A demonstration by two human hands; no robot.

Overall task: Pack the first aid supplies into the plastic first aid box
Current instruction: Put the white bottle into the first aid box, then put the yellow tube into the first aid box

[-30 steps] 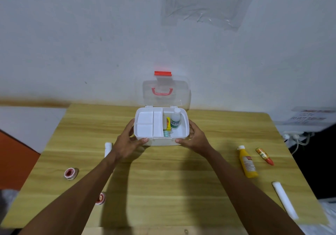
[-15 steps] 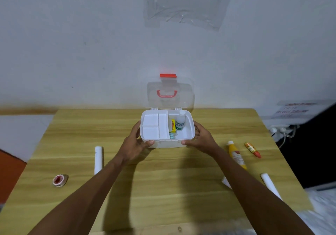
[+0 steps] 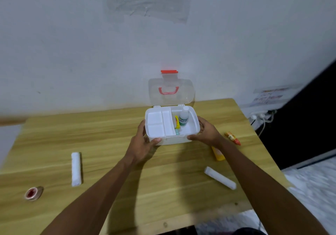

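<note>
Head view: left hand (image 3: 143,143) and right hand (image 3: 205,132) grip the smooth white plastic box (image 3: 173,140).

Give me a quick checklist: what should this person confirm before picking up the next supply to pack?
1. Lid of the first aid box open and upright: ok.
2. Box steadied: ok, left hand and right hand grip its two sides.
3. A hand free to pick: not ok, both are on the box.
4. Room inside: ok, the left tray compartments look empty; a white bottle stands in the right section.
5. Supplies left on the table: ok, two gauze rolls, tape roll, yellow tube, orange tube.
6. Whether all will fit: cannot tell.
</note>
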